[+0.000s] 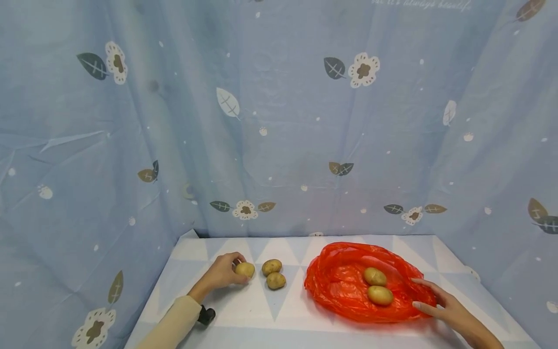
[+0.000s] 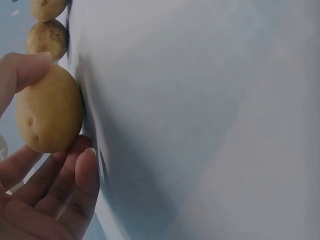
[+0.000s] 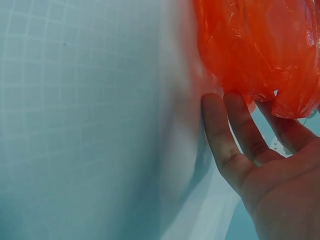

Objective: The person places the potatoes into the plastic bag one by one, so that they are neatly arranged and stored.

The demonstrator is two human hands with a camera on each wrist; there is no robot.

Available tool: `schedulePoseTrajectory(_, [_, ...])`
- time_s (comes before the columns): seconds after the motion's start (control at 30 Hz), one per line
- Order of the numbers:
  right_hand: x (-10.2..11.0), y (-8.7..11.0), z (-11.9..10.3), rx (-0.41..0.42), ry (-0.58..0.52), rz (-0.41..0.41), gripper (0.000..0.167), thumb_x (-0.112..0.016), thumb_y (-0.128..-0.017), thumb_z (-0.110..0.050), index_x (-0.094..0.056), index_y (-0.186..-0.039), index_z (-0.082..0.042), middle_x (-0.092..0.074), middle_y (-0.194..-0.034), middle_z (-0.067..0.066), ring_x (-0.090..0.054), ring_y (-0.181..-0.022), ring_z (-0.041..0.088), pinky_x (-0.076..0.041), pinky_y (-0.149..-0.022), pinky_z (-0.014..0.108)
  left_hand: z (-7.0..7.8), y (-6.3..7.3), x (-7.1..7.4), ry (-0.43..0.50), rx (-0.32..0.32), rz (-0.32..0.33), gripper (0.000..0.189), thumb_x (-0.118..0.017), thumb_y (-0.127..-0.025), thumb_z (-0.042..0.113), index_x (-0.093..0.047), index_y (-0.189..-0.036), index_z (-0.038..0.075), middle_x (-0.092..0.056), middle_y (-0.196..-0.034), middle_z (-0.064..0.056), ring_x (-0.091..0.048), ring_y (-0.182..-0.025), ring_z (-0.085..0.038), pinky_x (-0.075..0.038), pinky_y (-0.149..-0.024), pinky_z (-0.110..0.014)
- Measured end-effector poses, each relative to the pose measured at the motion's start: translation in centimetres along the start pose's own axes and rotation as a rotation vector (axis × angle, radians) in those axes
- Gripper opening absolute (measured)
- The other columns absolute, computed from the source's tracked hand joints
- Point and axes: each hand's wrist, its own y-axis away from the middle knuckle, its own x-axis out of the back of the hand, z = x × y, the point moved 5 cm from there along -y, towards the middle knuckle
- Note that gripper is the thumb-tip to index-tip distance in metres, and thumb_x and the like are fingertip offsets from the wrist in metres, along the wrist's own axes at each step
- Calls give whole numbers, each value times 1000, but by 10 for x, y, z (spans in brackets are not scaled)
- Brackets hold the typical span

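My left hand (image 1: 224, 271) is around a potato (image 1: 245, 270) on the left of the table. In the left wrist view the thumb (image 2: 35, 67) lies on one end of this potato and the fingers (image 2: 86, 172) meet the other. Two more potatoes, a farther one (image 1: 271, 266) and a nearer one (image 1: 276, 280), lie just right of it. A red plastic bag (image 1: 340, 310) lies spread open on the right, with two potatoes (image 1: 375, 277) inside. At its right edge my right hand (image 1: 451, 308) touches the plastic with extended fingers (image 3: 220, 127).
The table (image 1: 244, 334) has a white and pale blue triangle-patterned cover. A blue patterned curtain (image 1: 287, 145) hangs behind it and along both sides. Below the left sleeve (image 1: 176, 317) shows a small black object (image 1: 207, 316).
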Motion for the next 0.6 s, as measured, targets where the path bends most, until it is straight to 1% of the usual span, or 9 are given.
schedulePoseTrajectory(0.23, [0, -2, 1, -14, 11, 13, 88, -68, -96, -50, -28, -159, -4, -27, -156, 38, -46, -128, 51, -54, -93, 58, -1, 0, 7, 27, -19, 47, 47, -97, -68, 20, -68, -106, 16, -62, -99, -1, -57, -79, -16, -49, -65, -32])
schedulePoseTrajectory(0.4, [0, -3, 1, -14, 11, 7, 86, -67, -97, -50, -28, -160, -4, -25, -157, 38, -44, -130, 53, -53, -93, 59, -1, 2, 10, 72, 0, 74, 48, -97, -68, 19, -69, -107, 16, -64, -100, -1, -57, -79, -17, -50, -65, -33])
schedulePoseTrajectory(0.5, [-1, -2, 1, -18, 12, 3, 86, -66, -97, -50, -27, -160, -5, -25, -157, 38, -44, -130, 53, -53, -93, 60, 0, 4, 11, 95, -2, 88, 48, -97, -69, 19, -69, -109, 17, -66, -102, -2, -58, -81, -18, -50, -66, -34])
schedulePoseTrajectory(0.6, [-1, 0, -1, -22, 21, 3, 89, -67, -96, -52, -26, -161, -6, -25, -157, 37, -44, -129, 52, -54, -92, 59, 2, 5, 12, 113, -21, 105, 48, -96, -71, 20, -70, -111, 19, -67, -104, 0, -60, -85, -18, -52, -67, -34])
